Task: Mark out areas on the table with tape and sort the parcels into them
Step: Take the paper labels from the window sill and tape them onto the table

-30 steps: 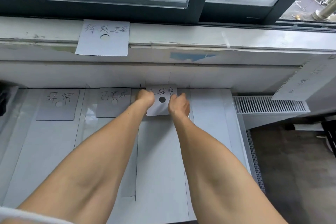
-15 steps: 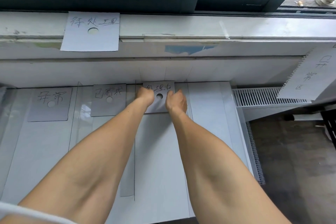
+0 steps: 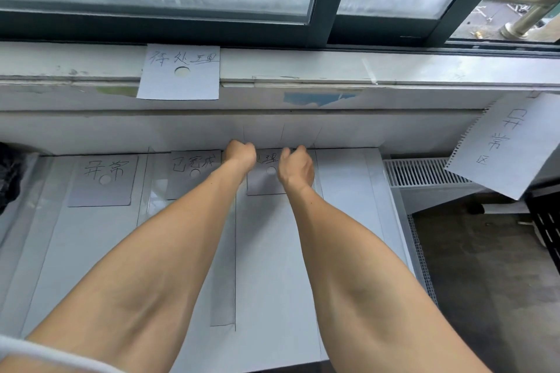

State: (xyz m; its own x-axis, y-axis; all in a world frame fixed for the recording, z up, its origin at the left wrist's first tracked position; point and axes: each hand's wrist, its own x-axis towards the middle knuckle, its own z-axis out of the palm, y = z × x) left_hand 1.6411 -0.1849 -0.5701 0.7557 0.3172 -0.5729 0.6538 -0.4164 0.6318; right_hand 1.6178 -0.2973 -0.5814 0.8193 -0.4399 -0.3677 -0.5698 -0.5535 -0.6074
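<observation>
Both hands were extended to the far edge of the white tabletop (image 3: 272, 266), against the wall below the window sill (image 3: 333, 70). The left hand (image 3: 241, 153) was closed into a loose fist at the upper left corner of a grey label card (image 3: 263, 183); the right hand (image 3: 297, 168) had its fingers curled down at the card's upper right corner. Whether either hand actually pinched the card or merely pressed on it could not be determined. The card lay flat on the tabletop between and beneath the two hands, its handwriting partly hidden by them.

Just left of the left hand lay a second label card (image 3: 194, 174), also handwritten with a round hole. Further left lay a third label card (image 3: 103, 180). Thin lines (image 3: 235, 266) ran toward the person between the cards, dividing the surface into strips; whether these were tape could not be confirmed.

Above the left hand, a white paper sign (image 3: 180, 73) hung from the window sill. Well to the right of the right hand, a larger tilted paper sign (image 3: 509, 145) hung over a white radiator grille (image 3: 421, 171). A dark object (image 3: 9, 175) sat at the extreme left, cut off by the frame. No parcel could be identified.
</observation>
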